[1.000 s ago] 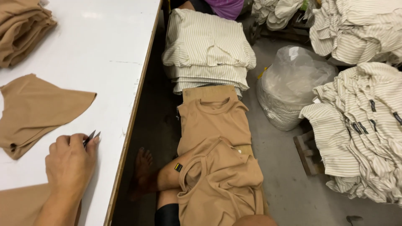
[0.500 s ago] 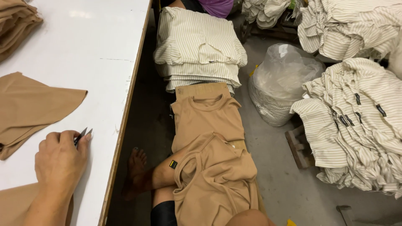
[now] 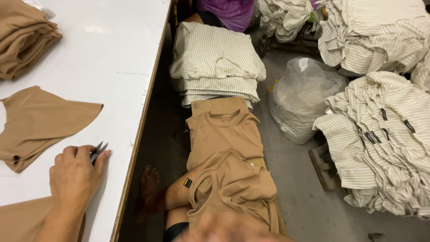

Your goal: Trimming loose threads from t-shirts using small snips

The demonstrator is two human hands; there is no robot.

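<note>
My left hand [image 3: 74,179] rests on the white table [image 3: 112,58] near its right edge, fingers closed around small grey thread snips [image 3: 97,150] whose tips poke out past the thumb. Just left of it lies a flat tan garment piece [image 3: 40,121]. More tan fabric [image 3: 18,222] sits under my forearm. My right hand [image 3: 224,231] is a blur at the bottom edge, over a crumpled tan shirt [image 3: 233,188] on my lap; whether it grips anything is not visible. Another tan shirt [image 3: 224,132] lies flat beyond that.
A stack of folded striped shirts [image 3: 215,62] sits past the tan ones. A clear plastic bag [image 3: 304,98] and heaps of striped garments [image 3: 385,134] fill the floor at right. Folded tan pieces [image 3: 22,40] are stacked at the table's far left. A person in purple [image 3: 228,11] sits beyond.
My left hand stays in place on the table with the snips. The view has drifted a little; the right hand stays a blur at the bottom edge.
</note>
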